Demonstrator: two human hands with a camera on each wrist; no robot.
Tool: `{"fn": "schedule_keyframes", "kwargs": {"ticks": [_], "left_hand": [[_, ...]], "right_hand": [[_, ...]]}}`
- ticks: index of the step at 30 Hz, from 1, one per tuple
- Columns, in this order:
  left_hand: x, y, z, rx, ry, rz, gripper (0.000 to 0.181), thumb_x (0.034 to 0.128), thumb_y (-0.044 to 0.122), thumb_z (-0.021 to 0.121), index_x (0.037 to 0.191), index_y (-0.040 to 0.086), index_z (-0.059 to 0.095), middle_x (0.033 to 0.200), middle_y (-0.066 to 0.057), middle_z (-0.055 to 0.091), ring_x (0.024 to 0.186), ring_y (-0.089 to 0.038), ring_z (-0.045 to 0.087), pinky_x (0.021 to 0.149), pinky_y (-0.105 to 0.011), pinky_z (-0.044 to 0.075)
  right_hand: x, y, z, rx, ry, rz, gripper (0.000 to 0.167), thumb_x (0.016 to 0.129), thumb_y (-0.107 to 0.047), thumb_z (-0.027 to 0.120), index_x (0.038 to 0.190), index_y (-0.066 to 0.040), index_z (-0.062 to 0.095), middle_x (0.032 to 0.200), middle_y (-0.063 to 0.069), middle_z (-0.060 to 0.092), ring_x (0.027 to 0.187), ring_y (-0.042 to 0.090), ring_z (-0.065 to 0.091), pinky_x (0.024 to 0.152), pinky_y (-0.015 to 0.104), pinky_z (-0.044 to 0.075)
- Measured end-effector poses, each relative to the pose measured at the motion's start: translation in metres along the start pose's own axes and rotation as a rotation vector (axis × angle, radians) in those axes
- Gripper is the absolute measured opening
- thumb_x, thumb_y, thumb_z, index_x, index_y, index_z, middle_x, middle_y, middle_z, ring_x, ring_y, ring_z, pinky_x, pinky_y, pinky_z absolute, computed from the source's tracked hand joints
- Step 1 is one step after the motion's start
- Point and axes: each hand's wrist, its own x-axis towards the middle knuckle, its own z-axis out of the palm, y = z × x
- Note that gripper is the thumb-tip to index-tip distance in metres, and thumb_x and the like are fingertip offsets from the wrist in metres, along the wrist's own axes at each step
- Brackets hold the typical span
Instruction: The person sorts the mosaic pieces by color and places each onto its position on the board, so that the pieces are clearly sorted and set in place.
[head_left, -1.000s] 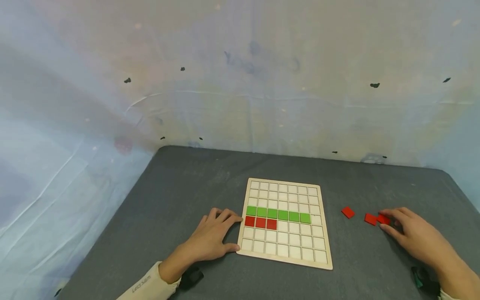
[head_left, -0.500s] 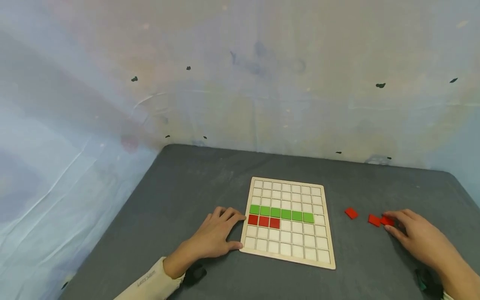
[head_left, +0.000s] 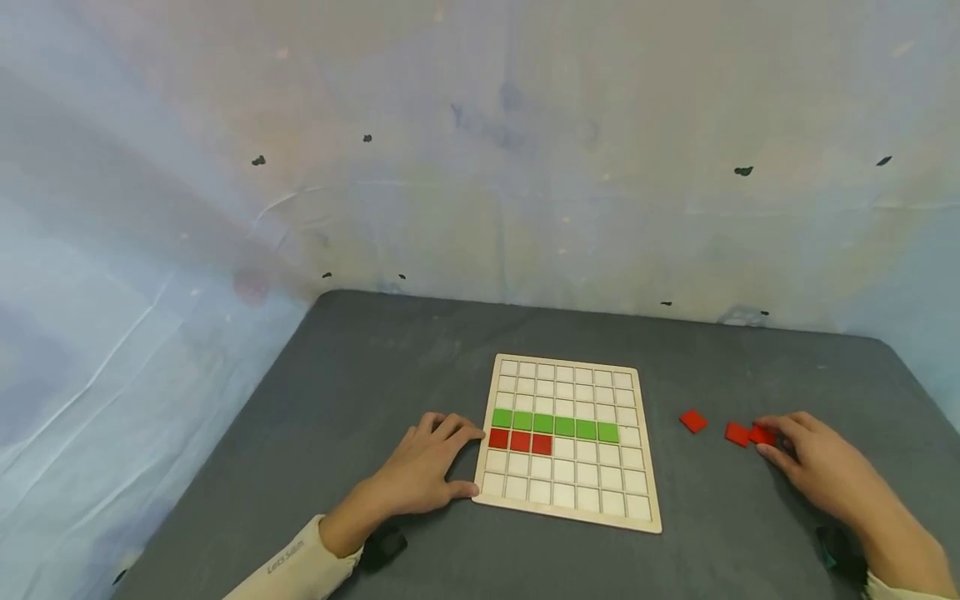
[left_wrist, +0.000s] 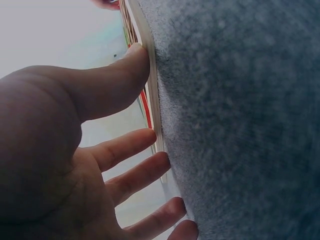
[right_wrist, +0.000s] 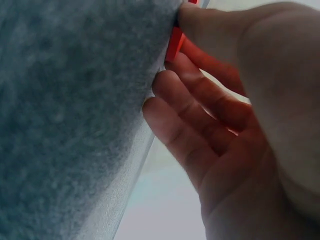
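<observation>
A wooden grid board [head_left: 567, 515] lies flat on the dark table. Across it runs a row of several green square tiles [head_left: 564, 427], with three red square tiles [head_left: 519, 441] in the row below. My left hand [head_left: 422, 471] rests at the board's left side, thumb and index fingertip touching the edge, fingers spread. To the right of the board, my right hand [head_left: 817, 458] pinches a red tile [head_left: 761, 435] between thumb and fingers, low at the table surface. In the right wrist view that red tile [right_wrist: 174, 44] shows edge-on beside the fingertips.
Two more loose red tiles lie right of the board: one farther left [head_left: 693, 421] and one [head_left: 737, 433] beside the pinched tile. The dark table [head_left: 390, 367] ends at the back against a pale cloth backdrop [head_left: 480, 208]. Cloth also hangs at the left.
The whole head view shifts slightly right and then back left. Both hands, the board and the tiles otherwise stay in the same places relative to each other.
</observation>
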Motion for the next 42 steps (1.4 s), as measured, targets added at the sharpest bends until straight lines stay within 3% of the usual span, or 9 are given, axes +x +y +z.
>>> {"fn": "schedule_keyframes", "kwargs": {"ticks": [10, 19, 32, 42], "left_hand": [[-0.003, -0.002, 0.001, -0.010, -0.009, -0.022, 0.062, 0.0840, 0.042, 0.079, 0.138, 0.023, 0.055, 0.138, 0.000, 0.050, 0.128, -0.035, 0.041, 0.095, -0.056, 0.039], [-0.001, -0.005, 0.003, -0.001, 0.000, -0.037, 0.062, 0.0838, 0.046, 0.078, 0.138, 0.026, 0.054, 0.138, 0.002, 0.050, 0.129, -0.034, 0.041, 0.094, -0.056, 0.039], [-0.001, -0.001, 0.001, -0.007, 0.000, -0.025, 0.063, 0.0833, 0.044, 0.078, 0.138, 0.025, 0.054, 0.137, 0.002, 0.050, 0.128, -0.035, 0.042, 0.092, -0.056, 0.039], [-0.001, -0.001, 0.001, -0.008, -0.001, -0.016, 0.063, 0.0835, 0.044, 0.078, 0.138, 0.026, 0.054, 0.137, 0.001, 0.050, 0.127, -0.034, 0.042, 0.091, -0.055, 0.039]], "right_hand": [[-0.002, -0.006, 0.007, 0.017, 0.023, -0.028, 0.036, 0.090, -0.019, 0.074, 0.118, 0.002, 0.067, 0.101, 0.018, 0.063, 0.081, 0.024, 0.060, 0.067, 0.045, 0.049], [-0.001, -0.012, 0.004, 0.014, 0.037, -0.035, 0.032, 0.091, -0.016, 0.072, 0.118, 0.001, 0.066, 0.109, 0.022, 0.063, 0.094, 0.038, 0.062, 0.073, 0.050, 0.050], [-0.005, -0.012, 0.000, -0.005, 0.027, -0.011, 0.031, 0.092, -0.014, 0.070, 0.119, 0.000, 0.064, 0.110, 0.021, 0.061, 0.094, 0.037, 0.062, 0.072, 0.049, 0.050], [-0.005, -0.022, 0.003, -0.033, 0.242, -0.102, 0.031, 0.089, -0.007, 0.072, 0.119, -0.003, 0.063, 0.109, 0.019, 0.057, 0.084, 0.031, 0.062, 0.061, 0.044, 0.050]]}}
